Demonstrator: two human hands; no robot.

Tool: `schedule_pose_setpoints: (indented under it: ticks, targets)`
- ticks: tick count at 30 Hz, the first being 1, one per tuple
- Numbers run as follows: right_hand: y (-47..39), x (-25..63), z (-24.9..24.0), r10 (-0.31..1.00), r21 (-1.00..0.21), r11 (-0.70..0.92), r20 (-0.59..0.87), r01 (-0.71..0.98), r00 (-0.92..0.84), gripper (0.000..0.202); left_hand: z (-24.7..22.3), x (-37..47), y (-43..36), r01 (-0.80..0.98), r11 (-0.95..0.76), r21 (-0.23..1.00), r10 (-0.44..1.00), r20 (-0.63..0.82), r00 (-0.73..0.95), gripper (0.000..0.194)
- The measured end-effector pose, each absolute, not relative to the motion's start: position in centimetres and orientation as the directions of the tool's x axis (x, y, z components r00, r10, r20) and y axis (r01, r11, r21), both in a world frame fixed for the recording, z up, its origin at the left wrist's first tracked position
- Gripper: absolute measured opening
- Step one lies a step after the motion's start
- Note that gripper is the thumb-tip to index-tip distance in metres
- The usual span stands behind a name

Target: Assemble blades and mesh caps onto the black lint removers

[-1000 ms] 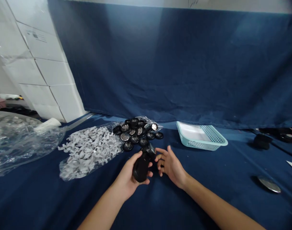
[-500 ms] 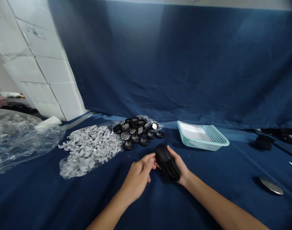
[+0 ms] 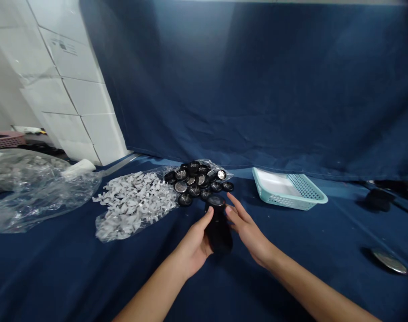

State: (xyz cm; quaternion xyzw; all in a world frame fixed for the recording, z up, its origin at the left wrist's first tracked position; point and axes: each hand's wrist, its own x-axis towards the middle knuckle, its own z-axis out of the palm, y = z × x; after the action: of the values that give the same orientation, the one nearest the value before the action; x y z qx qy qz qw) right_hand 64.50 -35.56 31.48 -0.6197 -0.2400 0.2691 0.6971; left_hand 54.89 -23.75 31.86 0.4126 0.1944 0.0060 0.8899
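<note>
My left hand is wrapped round a black, rounded, elongated object, its thumb pressed along the near side. At the upper end sits a shiny round black disc, facing up toward me; it looks like the discs in the pile behind it. My right hand is beside the object with fingers stretched and apart, the fingertips close to the disc's right edge. Whether they touch it I cannot tell. Just beyond both hands lies a pile of round black discs with shiny faces on clear plastic.
Small light-grey plastic parts are heaped on a clear bag to the left, near another plastic bag. A mint basket with white lining stands right of centre. A shiny oval object lies far right. White boxes are stacked behind left.
The black object has passed from my right hand into my left and turned, so its disc end now shows. My right hand has loosened and opened. The view has shifted slightly.
</note>
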Motion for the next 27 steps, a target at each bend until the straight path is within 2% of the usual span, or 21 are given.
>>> schedule_pose_setpoints:
  ticks: [2, 4, 6, 8, 13, 17, 23, 27]
  targets:
    - [-35.4, 64.7, 30.9, 0.631, -0.992, 0.01, 0.102, 0.123, 0.769, 0.057, 32.0, 54.9, -23.4, 0.173, 0.681, 0.711, 0.193, -0.402, 0.895, 0.05]
    - [-35.3, 65.2, 30.2, 0.599, -0.974, -0.025, 0.164, 0.223, 0.784, 0.057, 32.2, 54.9, -23.1, 0.194, 0.682, 0.705, 0.179, -0.418, 0.891, 0.049]
    - [-35.3, 65.8, 29.9, 0.62, -0.986, 0.011, 0.136, 0.164, 0.773, 0.059, 32.4, 54.8, -23.0, 0.23, 0.666, 0.71, 0.129, -0.413, 0.902, 0.05]
    - [-35.6, 66.3, 29.9, 0.7, -0.996, 0.074, 0.092, 0.056, 0.709, 0.059, 32.4, 54.7, -23.1, 0.289, 0.639, 0.712, 0.051, -0.415, 0.908, 0.051]
    - [-36.7, 67.5, 30.9, 0.906, -0.98, 0.135, 0.062, -0.148, 0.419, 0.05, 31.9, 54.5, -23.5, 0.43, 0.563, 0.706, -0.157, -0.42, 0.894, 0.046]
    - [-37.1, 67.8, 31.2, 0.962, -0.951, 0.152, 0.08, -0.271, 0.26, 0.049, 31.6, 54.1, -23.9, 0.462, 0.517, 0.721, -0.223, -0.407, 0.886, 0.04]
    - [-36.9, 68.0, 30.5, 0.941, -0.912, 0.246, 0.143, -0.329, 0.308, 0.047, 31.6, 54.3, -24.5, 0.442, 0.661, 0.607, -0.235, -0.392, 0.889, 0.047]
    - [-36.9, 68.1, 30.3, 0.932, -0.927, 0.223, 0.111, -0.303, 0.346, 0.048, 31.5, 54.7, -24.6, 0.428, 0.642, 0.636, -0.187, -0.412, 0.892, 0.063]
